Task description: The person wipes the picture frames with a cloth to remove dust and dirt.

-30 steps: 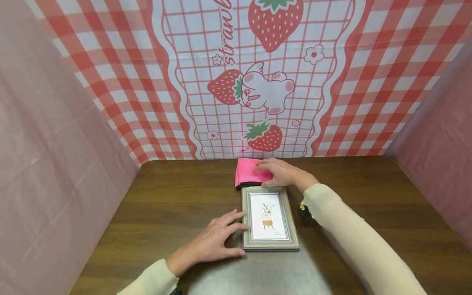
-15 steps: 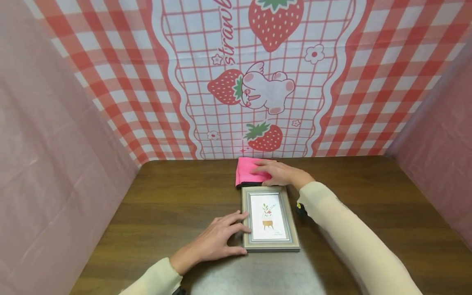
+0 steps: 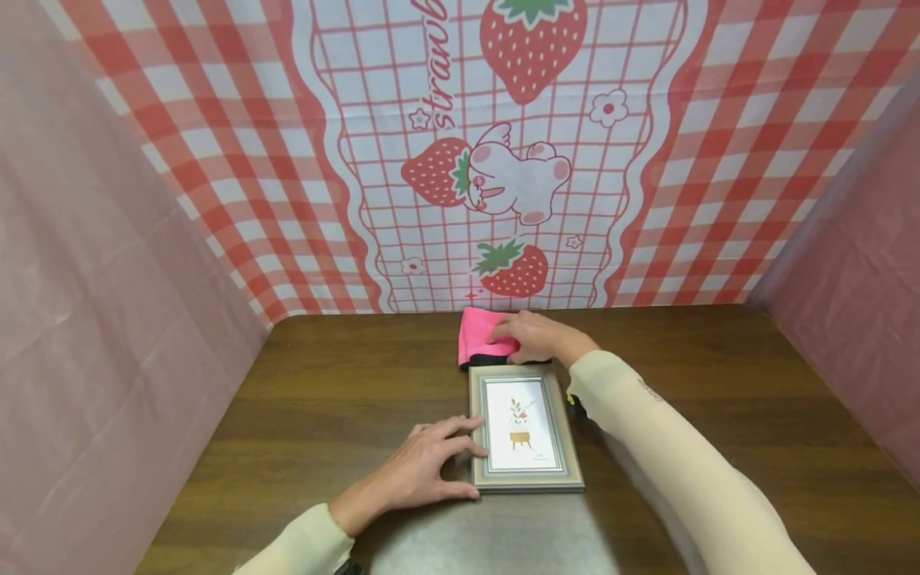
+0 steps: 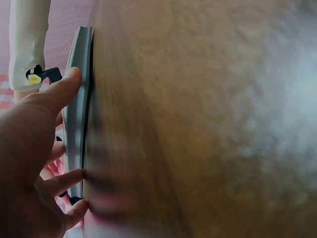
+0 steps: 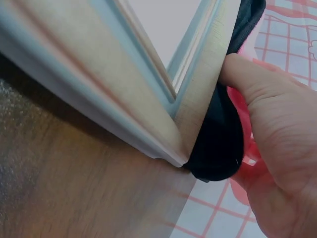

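A silver-beige picture frame [image 3: 530, 482] lies flat on the table, showing a print of a potted plant [image 3: 521, 438]. My left hand [image 3: 420, 471] rests along its left side. Two fingertips touch the rim there, and the thumb is by the near left corner, as the left wrist view also shows. Directly beyond the frame's far edge is a folded pink cloth [image 3: 476, 329] with black trim [image 5: 220, 131]. My right hand [image 3: 537, 335] grips the cloth from the right, fingers curled over it, thumb against the frame's far edge. Part of the cloth is hidden under that hand.
The brown wooden table [image 3: 345, 375] ends at a red-and-white checked backdrop [image 3: 309, 231] with strawberry prints, just behind the cloth. Pink drapes [image 3: 108, 319] close off the left and right sides.
My right hand has shifted slightly left, its fingers drawn in more on the cloth. The left hand has moved marginally onto the rim, then stayed. The picture frame lies practically where it was.
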A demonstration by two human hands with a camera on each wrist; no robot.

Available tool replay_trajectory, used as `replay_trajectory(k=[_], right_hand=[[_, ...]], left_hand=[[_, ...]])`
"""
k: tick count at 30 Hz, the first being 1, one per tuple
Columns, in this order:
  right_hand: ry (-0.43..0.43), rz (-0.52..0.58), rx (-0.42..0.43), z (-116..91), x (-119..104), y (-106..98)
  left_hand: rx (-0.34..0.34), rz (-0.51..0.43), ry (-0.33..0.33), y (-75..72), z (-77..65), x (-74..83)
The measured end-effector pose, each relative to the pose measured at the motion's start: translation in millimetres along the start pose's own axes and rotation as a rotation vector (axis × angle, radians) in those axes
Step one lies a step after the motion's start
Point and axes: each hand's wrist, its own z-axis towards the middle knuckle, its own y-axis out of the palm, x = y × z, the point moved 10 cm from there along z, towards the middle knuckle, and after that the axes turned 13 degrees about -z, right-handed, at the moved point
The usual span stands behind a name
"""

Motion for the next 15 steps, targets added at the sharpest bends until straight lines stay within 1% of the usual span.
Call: replay_trajectory(k=[5,10,15], right_hand=[[0.017,-0.041,0.027,2.6,-0.2,-2.3],[0.018,-0.085,0.053,5.2,0.8,-3.1],[0.000,-0.118,0.087,8.4,-0.9,-3.4]], left_hand=[[-0.009,0.019,0.010,-0.5,2.2,0.6],[-0.040,0.045,0.039,-1.6,7.2,2.5],[-0.083,0.029,0.011,-0.2,12.1,-0.1]])
